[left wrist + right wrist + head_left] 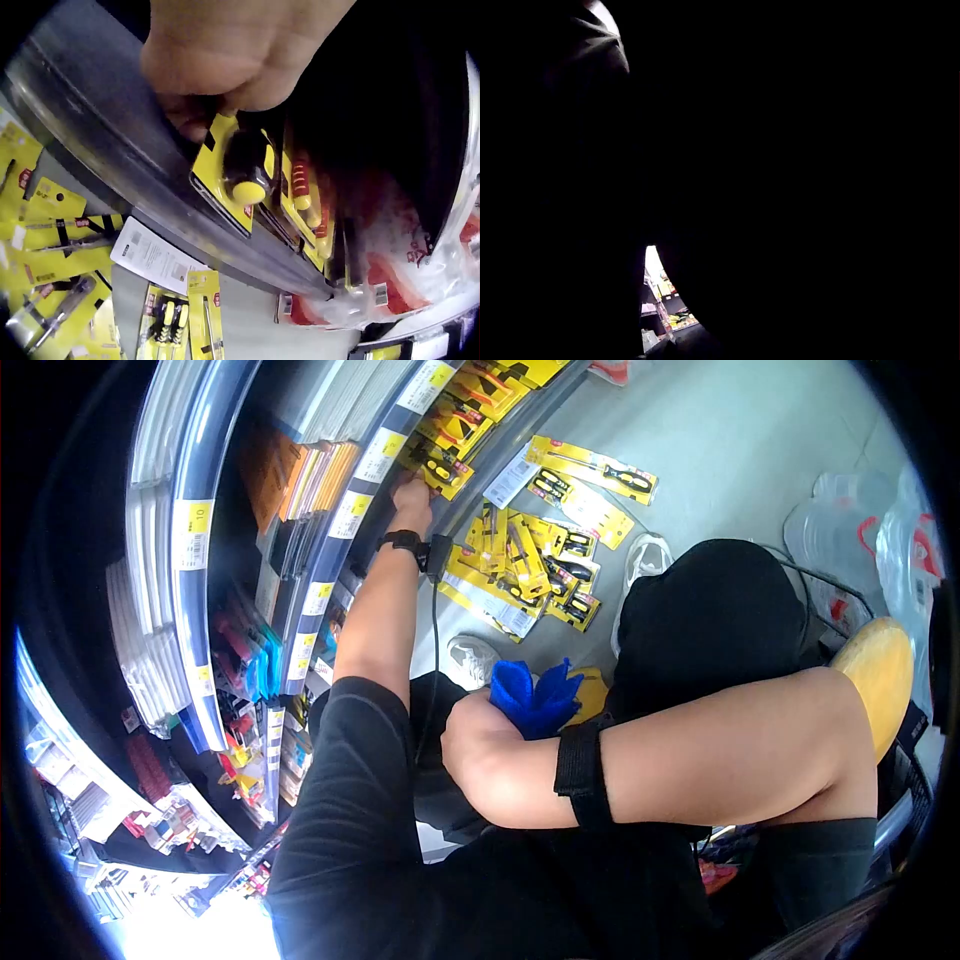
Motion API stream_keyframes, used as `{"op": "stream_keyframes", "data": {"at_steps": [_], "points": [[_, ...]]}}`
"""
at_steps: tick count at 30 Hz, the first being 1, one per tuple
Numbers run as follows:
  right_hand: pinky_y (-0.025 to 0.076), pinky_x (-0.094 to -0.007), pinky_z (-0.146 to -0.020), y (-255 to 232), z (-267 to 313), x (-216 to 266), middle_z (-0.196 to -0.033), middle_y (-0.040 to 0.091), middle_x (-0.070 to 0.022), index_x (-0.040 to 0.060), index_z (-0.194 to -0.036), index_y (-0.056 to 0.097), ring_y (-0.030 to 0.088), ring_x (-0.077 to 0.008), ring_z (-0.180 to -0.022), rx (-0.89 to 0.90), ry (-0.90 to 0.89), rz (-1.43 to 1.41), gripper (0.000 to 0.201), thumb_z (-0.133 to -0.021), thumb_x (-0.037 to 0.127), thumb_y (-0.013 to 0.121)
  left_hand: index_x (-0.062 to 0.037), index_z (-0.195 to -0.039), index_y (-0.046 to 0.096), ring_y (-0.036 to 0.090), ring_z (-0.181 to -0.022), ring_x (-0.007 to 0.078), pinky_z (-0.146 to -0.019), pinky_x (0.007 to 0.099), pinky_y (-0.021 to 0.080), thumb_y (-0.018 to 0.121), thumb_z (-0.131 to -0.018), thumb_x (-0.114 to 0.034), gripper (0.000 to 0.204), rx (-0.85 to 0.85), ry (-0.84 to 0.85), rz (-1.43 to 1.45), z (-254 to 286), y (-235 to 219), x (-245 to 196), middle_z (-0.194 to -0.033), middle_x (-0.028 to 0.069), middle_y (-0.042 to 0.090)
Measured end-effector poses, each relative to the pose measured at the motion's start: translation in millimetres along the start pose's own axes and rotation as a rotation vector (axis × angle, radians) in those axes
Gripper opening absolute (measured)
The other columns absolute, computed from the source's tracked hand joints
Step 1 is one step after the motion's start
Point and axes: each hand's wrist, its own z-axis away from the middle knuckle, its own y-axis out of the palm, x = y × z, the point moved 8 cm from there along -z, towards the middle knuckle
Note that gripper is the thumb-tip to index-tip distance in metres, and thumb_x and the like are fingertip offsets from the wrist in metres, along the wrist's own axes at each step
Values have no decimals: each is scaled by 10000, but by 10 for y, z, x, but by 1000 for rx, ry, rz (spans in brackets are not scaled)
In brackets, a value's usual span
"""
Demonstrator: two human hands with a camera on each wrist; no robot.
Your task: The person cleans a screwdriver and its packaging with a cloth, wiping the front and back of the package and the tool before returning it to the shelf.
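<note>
My left hand (412,498) reaches into the low shelf and grips the top of a yellow card pack (217,169) with a short black-and-yellow screwdriver (249,165) on it. In the left wrist view the hand comes down from the top, its fingertips partly hidden behind the card. More carded tools with red-and-yellow handles (301,184) stand right beside that pack. In front of my body, my right hand (485,745) holds a bunched blue cloth (532,695), which sticks up out of the fist. The right wrist view is almost wholly dark.
Several yellow screwdriver packs (520,555) lie in a loose pile on the grey floor (740,430), near my shoes (650,555). Shelves with price labels (383,455) rise on the left. Clear plastic packages (835,525) lie at the right, near a yellow rounded object (875,680).
</note>
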Motion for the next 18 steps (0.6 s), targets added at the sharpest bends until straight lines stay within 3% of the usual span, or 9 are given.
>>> {"op": "stream_keyframes", "data": {"at_steps": [2, 3, 5, 9, 13, 16, 18], "points": [[579, -475, -771, -9, -2, 35, -1204, 766, -8, 173, -1211, 787, 727, -245, -1076, -27, -3, 22, 354, -870, 258, 748, -88, -1221, 647, 680, -808, 192, -658, 375, 583, 672, -1022, -173, 218, 59, 33, 66, 39, 23, -8, -1004, 42, 712], [577, -471, -769, -40, 11, 60, -1206, 765, -5, 174, -1214, 786, 727, -241, -1076, -34, -12, 23, 353, -873, 258, 744, -93, -1216, 650, 677, -801, 188, -652, 368, 576, 663, -1026, -166, 205, 22, 36, 78, 93, -178, -79, -994, 37, 710], [576, -463, -776, -13, 26, -12, -1210, 765, 0, 176, -1215, 786, 727, -237, -1079, 48, -10, -18, 352, -876, 259, 741, -103, -1207, 656, 671, -788, 180, -640, 353, 564, 645, -1032, -150, 182, -9, 28, 173, 163, -122, -125, -975, 25, 705], [575, -454, -799, 133, -124, -3, -1217, 764, 4, 179, -1217, 785, 725, -233, -1091, 45, -15, -89, 347, -883, 259, 737, -128, -1218, 656, 671, -807, 168, -643, 314, 555, 667, -1015, -158, 205, 23, 53, 233, 192, -158, -248, -992, 16, 707], [574, -453, -811, 117, -61, -14, -1223, 763, 3, 182, -1219, 785, 722, -229, -1104, 61, -10, -72, 341, -891, 259, 730, -112, -1223, 647, 665, -822, 156, -650, 307, 559, 673, -1019, -181, 217, -34, 79, 101, 157, -253, -367, -1009, 29, 711], [575, -453, -813, 129, -102, 10, -1227, 762, 2, 185, -1216, 785, 722, -230, -1107, 63, -16, -60, 337, -894, 265, 726, -106, -1209, 661, 672, -794, 164, -611, 291, 567, 673, -1021, -190, 206, 18, 80, 222, 69, -206, -264, -1009, 39, 714], [574, -451, -812, 123, -95, -12, -1228, 762, 2, 186, -1215, 786, 722, -230, -1106, 58, -11, -56, 334, -898, 270, 721, -103, -1194, 674, 674, -770, 181, -620, 299, 573, 670, -1023, -190, 192, 6, -30, 86, -19, -167, -132, -999, 41, 716]]}}
